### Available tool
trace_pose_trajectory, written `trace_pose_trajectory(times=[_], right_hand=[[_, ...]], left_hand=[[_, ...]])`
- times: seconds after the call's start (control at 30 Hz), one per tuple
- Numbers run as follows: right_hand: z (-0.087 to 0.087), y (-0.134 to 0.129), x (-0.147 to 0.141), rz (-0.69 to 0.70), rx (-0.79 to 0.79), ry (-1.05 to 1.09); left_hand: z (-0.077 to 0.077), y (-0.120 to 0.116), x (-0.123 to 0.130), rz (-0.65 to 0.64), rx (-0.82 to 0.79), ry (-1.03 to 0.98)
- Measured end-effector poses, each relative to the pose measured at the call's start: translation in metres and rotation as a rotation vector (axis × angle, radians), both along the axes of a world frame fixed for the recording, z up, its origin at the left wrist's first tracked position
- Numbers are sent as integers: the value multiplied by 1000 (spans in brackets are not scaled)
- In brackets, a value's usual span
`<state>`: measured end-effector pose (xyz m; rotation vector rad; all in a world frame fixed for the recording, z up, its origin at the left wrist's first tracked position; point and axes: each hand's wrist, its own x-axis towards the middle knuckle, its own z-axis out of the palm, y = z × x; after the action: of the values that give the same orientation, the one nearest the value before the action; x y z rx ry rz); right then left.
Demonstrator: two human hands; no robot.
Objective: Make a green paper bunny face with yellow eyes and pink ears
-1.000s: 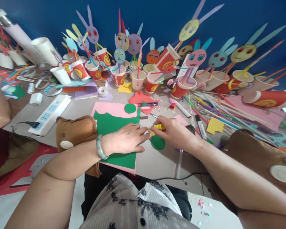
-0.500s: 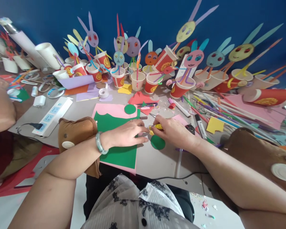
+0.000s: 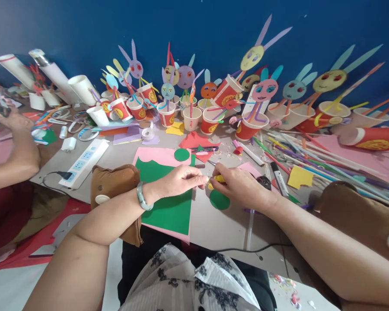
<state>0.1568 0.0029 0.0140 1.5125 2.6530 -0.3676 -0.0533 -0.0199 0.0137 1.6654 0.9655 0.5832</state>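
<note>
A: How are the fingers held?

B: A yellow piece point(image 3: 219, 178) is gripped by the closed thumb and fingers of the right hand point(image 3: 241, 185), and much of it is covered by them. The thumb and fingertips of the left hand point(image 3: 183, 181) are brought into a narrow pinch just beside it; whether anything thin is held there cannot be told.

A: And the pose?

B: Both forearms are angled inward, so that the hands are met almost tip to tip low over the table point(image 3: 218, 229). The left hand is stretched across a green sheet point(image 3: 168, 214) (a jade-like bracelet point(image 3: 144, 197) is worn on that wrist).

A: What is found around them?

B: A green paper circle point(image 3: 219, 201) is partly overhung by the right hand. A second green circle point(image 3: 182, 155) is placed on a pink sheet point(image 3: 149, 153), itself partly covered by the green one. To the right, a marker point(image 3: 280, 180) is seen; behind, paper cups point(image 3: 192, 119) topped with rabbit faces point(image 3: 266, 88) are lined up. At far left, a co-worker's hand point(image 3: 15, 116) is raised.
</note>
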Motion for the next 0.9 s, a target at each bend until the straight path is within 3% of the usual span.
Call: trace_pose_trajectory(times=[0.33, 0.67, 0.9], right_hand=[[-5, 1, 2, -9, 15, 49], [-8, 2, 3, 4, 22, 43], [-4, 1, 1, -2, -6, 7]], left_hand=[[-4, -3, 1, 51, 59, -338], [-3, -4, 0, 40, 4, -390], [-1, -3, -1, 9, 55, -336]])
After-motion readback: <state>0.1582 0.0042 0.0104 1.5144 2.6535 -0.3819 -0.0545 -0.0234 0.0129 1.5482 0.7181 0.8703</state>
